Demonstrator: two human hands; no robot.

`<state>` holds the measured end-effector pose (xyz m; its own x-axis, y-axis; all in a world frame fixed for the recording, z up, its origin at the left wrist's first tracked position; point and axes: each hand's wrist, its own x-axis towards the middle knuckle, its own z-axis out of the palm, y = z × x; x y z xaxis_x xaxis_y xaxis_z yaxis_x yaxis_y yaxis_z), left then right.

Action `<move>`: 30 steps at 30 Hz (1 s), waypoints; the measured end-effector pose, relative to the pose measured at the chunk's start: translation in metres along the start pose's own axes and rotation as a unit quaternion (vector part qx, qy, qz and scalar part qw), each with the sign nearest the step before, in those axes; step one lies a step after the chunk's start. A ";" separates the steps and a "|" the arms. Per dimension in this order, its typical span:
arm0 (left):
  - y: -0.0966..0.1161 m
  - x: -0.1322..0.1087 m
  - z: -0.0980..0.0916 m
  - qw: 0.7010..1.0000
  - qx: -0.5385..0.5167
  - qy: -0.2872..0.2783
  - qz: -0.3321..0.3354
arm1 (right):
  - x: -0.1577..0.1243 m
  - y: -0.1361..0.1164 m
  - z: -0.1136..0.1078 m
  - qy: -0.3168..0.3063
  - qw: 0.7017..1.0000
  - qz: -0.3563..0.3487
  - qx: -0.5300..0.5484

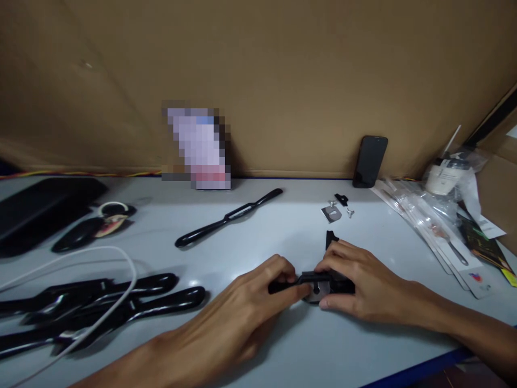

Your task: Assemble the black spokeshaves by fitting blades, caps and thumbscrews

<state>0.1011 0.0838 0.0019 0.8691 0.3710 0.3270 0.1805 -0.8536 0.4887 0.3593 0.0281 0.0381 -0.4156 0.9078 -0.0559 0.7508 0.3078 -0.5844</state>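
Note:
Both hands are on a black spokeshave [312, 277] near the front of the table. My left hand [258, 293] grips its left handle, with a finger reaching to the metal blade [320, 291] in the middle. My right hand [365, 280] is closed round the right side, thumb low beside the blade. Just behind the right hand lies a small black plate [332, 237], partly hidden by it. Farther back lie a loose slotted blade [333, 216], a black cap piece [341, 199] and a silver thumbscrew [350, 213], with another small screw on the blade.
A bare black spokeshave body [238, 212] lies mid-table. Several assembled spokeshaves [173, 303] are piled at left under a white cable [131, 269]. Keys [81, 234] and a black case [44, 210] lie behind. A phone [369, 161] leans at back; packaged tools [440, 237] lie right.

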 end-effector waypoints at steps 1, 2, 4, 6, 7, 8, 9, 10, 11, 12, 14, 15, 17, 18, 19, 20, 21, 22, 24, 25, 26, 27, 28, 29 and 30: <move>-0.001 -0.001 0.000 1.000 -0.004 -0.001 0.001 | 0.000 0.000 0.000 0.000 1.000 0.003 0.001; -0.002 -0.002 0.001 1.000 -0.008 -0.005 -0.002 | 0.001 0.000 0.000 -0.001 1.000 0.007 0.004; -0.002 -0.003 0.001 1.000 -0.014 -0.013 -0.011 | 0.001 -0.001 -0.001 -0.004 1.000 0.012 0.013; -0.003 -0.004 0.001 1.000 -0.020 -0.013 -0.016 | 0.001 -0.002 -0.001 -0.008 1.000 0.014 0.020; -0.003 -0.004 0.001 1.000 -0.020 -0.013 -0.016 | 0.001 -0.002 -0.001 -0.008 1.000 0.015 0.022; -0.003 -0.004 0.001 1.000 -0.019 -0.013 -0.015 | 0.001 -0.003 -0.001 -0.008 1.000 0.015 0.022; -0.003 -0.004 0.002 1.000 -0.017 -0.012 -0.011 | 0.001 -0.003 0.000 -0.007 1.000 0.016 0.021; -0.004 -0.004 0.002 1.000 -0.016 -0.010 -0.008 | 0.001 -0.003 0.000 -0.007 1.000 0.015 0.020; -0.004 -0.004 0.002 1.000 -0.016 -0.006 -0.004 | 0.001 -0.003 0.000 -0.005 1.000 0.011 0.024; -0.004 -0.004 0.002 1.000 -0.016 -0.002 -0.001 | 0.001 -0.002 -0.001 0.000 0.999 0.006 0.033; -0.002 -0.003 0.000 1.000 -0.012 -0.003 -0.003 | 0.001 0.002 -0.006 0.044 0.997 -0.009 0.067; -0.001 -0.003 -0.001 1.000 -0.009 -0.008 -0.008 | 0.002 0.005 -0.011 0.082 0.993 -0.015 0.082; 0.001 -0.001 -0.003 1.000 -0.004 -0.017 -0.012 | 0.003 0.015 -0.021 0.172 0.982 -0.018 0.077; 0.002 -0.001 -0.004 1.000 -0.003 -0.020 -0.013 | 0.005 0.020 -0.026 0.205 0.977 -0.017 0.056; 0.002 -0.001 -0.004 1.000 -0.003 -0.017 -0.009 | 0.006 0.026 -0.030 0.221 0.975 -0.017 0.030; 0.002 -0.002 -0.003 1.000 -0.003 -0.010 -0.005 | 0.008 0.031 -0.032 0.222 0.975 -0.018 0.005; 0.002 -0.002 -0.002 1.000 -0.004 -0.001 -0.003 | 0.010 0.036 -0.033 0.212 0.977 -0.021 -0.015; 0.000 -0.003 0.000 1.000 -0.005 0.005 -0.004 | 0.011 0.040 -0.032 0.192 0.981 -0.024 -0.028; -0.002 -0.005 0.003 1.000 -0.006 0.010 -0.007 | 0.014 0.045 -0.029 0.143 0.988 -0.031 -0.049; -0.003 -0.005 0.005 1.000 -0.007 0.009 -0.009 | 0.015 0.046 -0.026 0.121 0.990 -0.030 -0.061; -0.004 -0.006 0.006 1.000 -0.005 0.006 -0.012 | 0.015 0.046 -0.025 0.104 0.992 -0.025 -0.074; -0.005 -0.006 0.006 1.000 -0.004 0.004 -0.012 | 0.016 0.046 -0.024 0.092 0.992 -0.014 -0.084; -0.005 -0.005 0.006 1.000 -0.003 0.005 -0.010 | 0.016 0.045 -0.023 0.091 0.992 0.001 -0.090; -0.005 -0.005 0.006 1.000 -0.003 0.005 -0.009 | 0.016 0.044 -0.024 0.095 0.991 0.018 -0.088; -0.005 -0.005 0.006 1.000 -0.003 0.005 -0.007 | 0.016 0.043 -0.025 0.101 0.991 0.038 -0.075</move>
<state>0.0989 0.0841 -0.0066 0.8615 0.3872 0.3284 0.1906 -0.8461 0.4977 0.3974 0.0633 0.0326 -0.2548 0.9638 0.0779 0.8499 0.2617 -0.4574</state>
